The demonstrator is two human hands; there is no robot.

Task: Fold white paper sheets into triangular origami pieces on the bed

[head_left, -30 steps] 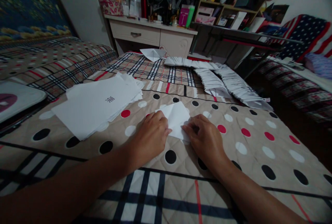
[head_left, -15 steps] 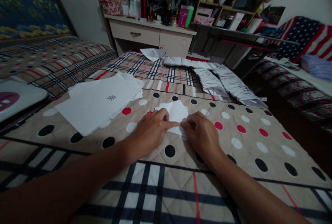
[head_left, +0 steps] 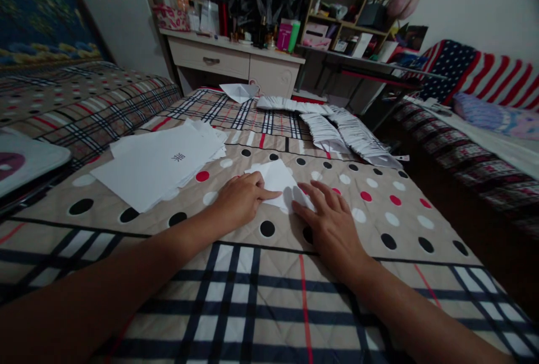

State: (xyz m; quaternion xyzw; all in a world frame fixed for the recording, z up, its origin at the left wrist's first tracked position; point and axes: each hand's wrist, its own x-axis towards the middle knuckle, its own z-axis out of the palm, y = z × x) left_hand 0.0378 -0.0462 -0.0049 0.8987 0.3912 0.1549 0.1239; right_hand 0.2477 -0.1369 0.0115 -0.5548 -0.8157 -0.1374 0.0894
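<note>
A small folded white paper lies on the quilted bedspread with dots and plaid. My left hand rests at its left edge, fingers curled and a fingertip pressing the paper down. My right hand lies flat on the paper's right corner, fingers stretched out and spread. Neither hand lifts the paper.
A stack of white sheets lies to the left. Rows of folded white papers fan out at the far right of the bed, one folded piece behind. A dresser and cluttered shelves stand beyond; another bed is on the right.
My right hand has opened from a curled pinch to flat, spread fingers on the paper. The left hand stays pressing the left edge. The view has tilted upward slightly.
</note>
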